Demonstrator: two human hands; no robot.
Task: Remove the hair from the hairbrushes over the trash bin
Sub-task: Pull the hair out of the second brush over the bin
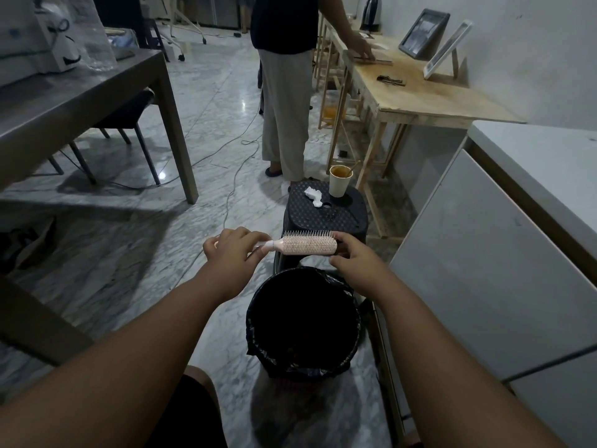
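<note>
A pale pink hairbrush (307, 245) lies level in the air, bristles pointing up and away, just beyond the far rim of the trash bin (255, 321), which is lined with a black bag. My left hand (231, 253) grips the brush's handle. My right hand (353, 258) holds the tip of the brush head with fingers pinched at its end. The inside of the bin is dark and its contents cannot be made out. Whether hair sits in the bristles is too fine to tell.
A black plastic stool (342, 218) stands behind the bin with a paper cup (340, 181) and a crumpled tissue (314, 195) on it. A person (284, 92) stands at a wooden table (445, 101). White cabinets (484, 270) are on the right, a grey table (80, 101) on the left.
</note>
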